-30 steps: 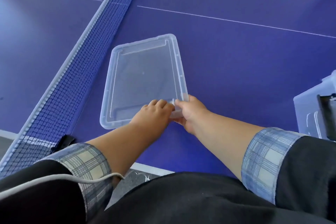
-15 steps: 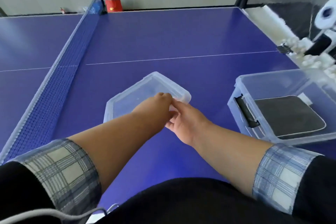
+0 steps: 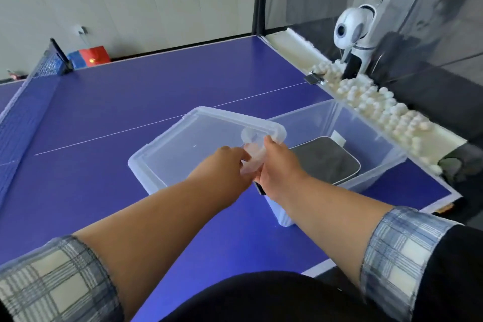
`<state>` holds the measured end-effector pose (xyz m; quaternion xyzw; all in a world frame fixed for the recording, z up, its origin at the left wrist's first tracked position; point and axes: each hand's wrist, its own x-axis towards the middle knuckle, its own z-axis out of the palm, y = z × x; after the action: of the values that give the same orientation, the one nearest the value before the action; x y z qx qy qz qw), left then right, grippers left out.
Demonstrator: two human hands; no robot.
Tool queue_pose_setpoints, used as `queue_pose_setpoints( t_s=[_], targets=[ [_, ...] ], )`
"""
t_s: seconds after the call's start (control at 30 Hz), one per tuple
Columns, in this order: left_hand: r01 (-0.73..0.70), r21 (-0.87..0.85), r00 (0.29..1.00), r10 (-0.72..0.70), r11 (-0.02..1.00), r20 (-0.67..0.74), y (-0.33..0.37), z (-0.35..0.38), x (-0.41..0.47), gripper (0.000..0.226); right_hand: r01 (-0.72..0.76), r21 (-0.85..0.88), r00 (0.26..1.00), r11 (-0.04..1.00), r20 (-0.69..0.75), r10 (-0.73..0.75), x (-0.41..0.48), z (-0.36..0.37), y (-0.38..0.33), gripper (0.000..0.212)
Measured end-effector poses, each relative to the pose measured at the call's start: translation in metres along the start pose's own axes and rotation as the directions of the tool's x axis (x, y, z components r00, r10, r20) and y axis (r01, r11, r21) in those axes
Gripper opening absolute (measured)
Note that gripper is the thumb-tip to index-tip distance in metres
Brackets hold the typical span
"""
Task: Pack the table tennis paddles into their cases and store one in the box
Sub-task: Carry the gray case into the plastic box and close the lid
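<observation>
I hold a clear plastic lid [image 3: 198, 138] in the air, tilted, above the blue table [image 3: 130, 102]. My left hand [image 3: 224, 167] and my right hand [image 3: 277, 162] both grip its near edge, close together. To the right stands a clear plastic box [image 3: 371, 138] without a lid. A dark paddle case [image 3: 326, 159] lies flat on its bottom. The lid's right corner overlaps the box's left side in view. No other paddle or case is in sight.
The net [image 3: 21, 112] runs along the left. A white ball-feeding machine [image 3: 352, 31] stands past the table's right end, with a trough of many white balls [image 3: 379, 110] beside the box. A red and blue bag [image 3: 90, 56] sits by the far wall.
The lid was lying flat on the table by the net; both hands have lifted it and carried it right, up to the box. My view has turned toward the box.
</observation>
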<state>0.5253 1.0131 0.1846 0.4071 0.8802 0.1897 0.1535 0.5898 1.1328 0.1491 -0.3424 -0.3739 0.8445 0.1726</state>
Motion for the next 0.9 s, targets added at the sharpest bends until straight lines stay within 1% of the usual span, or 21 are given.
queue_pose_setpoints(
  t_s=[0.03, 0.1, 0.2, 0.23, 0.3, 0.37, 0.43, 0.5, 0.6, 0.63, 0.7, 0.8, 0.87, 0.9],
  targets=[
    [-0.009, 0.013, 1.000, 0.009, 1.000, -0.005, 0.015, 0.006, 0.007, 0.030, 0.000, 0.007, 1.000, 1.000, -0.005, 0.000, 0.004, -0.014, -0.014, 0.038],
    [-0.018, 0.027, 1.000, 0.018, 0.999, -0.023, 0.044, 0.020, 0.021, 0.033, -0.025, 0.056, 1.000, 0.998, -0.009, 0.025, 0.016, -0.044, -0.039, 0.037],
    [0.005, 0.010, 1.000, -0.005, 1.000, -0.028, 0.095, 0.045, 0.046, 0.035, -0.132, 0.111, 0.991, 0.985, 0.026, 0.129, 0.038, -0.090, -0.076, 0.041],
    [0.016, 0.021, 1.000, -0.016, 1.000, -0.026, 0.114, 0.054, 0.054, 0.035, -0.156, 0.099, 0.988, 0.983, 0.028, 0.154, 0.048, -0.106, -0.088, 0.042],
    [0.024, 0.059, 0.999, -0.022, 0.998, -0.033, 0.151, 0.074, 0.073, 0.035, -0.138, 0.035, 0.990, 0.990, 0.001, 0.138, 0.068, -0.139, -0.111, 0.042],
    [0.023, 0.073, 0.999, -0.020, 0.997, -0.048, 0.183, 0.094, 0.092, 0.033, -0.152, 0.008, 0.988, 0.988, 0.010, 0.152, 0.089, -0.168, -0.132, 0.035],
    [-0.002, 0.064, 0.999, 0.005, 0.998, -0.042, 0.211, 0.113, 0.113, 0.032, -0.187, -0.070, 0.982, 0.980, 0.022, 0.189, 0.108, -0.193, -0.153, 0.039],
    [-0.028, 0.047, 0.999, 0.029, 0.998, -0.016, 0.233, 0.128, 0.133, 0.036, -0.206, -0.161, 0.978, 0.965, -0.003, 0.208, 0.131, -0.211, -0.173, 0.041],
    [-0.047, 0.147, 0.999, 0.044, 0.988, 0.022, 0.252, 0.145, 0.159, 0.057, -0.229, -0.291, 0.974, 0.929, -0.067, 0.219, 0.159, -0.228, -0.199, 0.040],
    [-0.048, 0.170, 0.998, 0.042, 0.984, 0.037, 0.255, 0.149, 0.164, 0.063, -0.243, -0.303, 0.970, 0.922, -0.077, 0.230, 0.167, -0.232, -0.206, 0.041],
    [-0.074, 0.160, 0.995, 0.063, 0.984, 0.073, 0.258, 0.156, 0.174, 0.070, -0.267, -0.306, 0.963, 0.914, -0.070, 0.258, 0.182, -0.241, -0.215, 0.043],
    [-0.144, 0.161, 0.974, 0.111, 0.976, 0.199, 0.260, 0.169, 0.185, 0.076, -0.285, -0.277, 0.959, 0.918, -0.082, 0.273, 0.199, -0.253, -0.229, 0.037],
    [-0.149, 0.180, 0.953, 0.092, 0.972, 0.289, 0.261, 0.179, 0.193, 0.081, -0.231, -0.292, 0.973, 0.928, -0.092, 0.213, 0.208, -0.260, -0.233, 0.031],
    [-0.145, 0.190, 0.945, 0.080, 0.971, 0.316, 0.262, 0.184, 0.196, 0.084, -0.169, -0.355, 0.985, 0.919, -0.078, 0.151, 0.211, -0.263, -0.233, 0.025]
  ],
)
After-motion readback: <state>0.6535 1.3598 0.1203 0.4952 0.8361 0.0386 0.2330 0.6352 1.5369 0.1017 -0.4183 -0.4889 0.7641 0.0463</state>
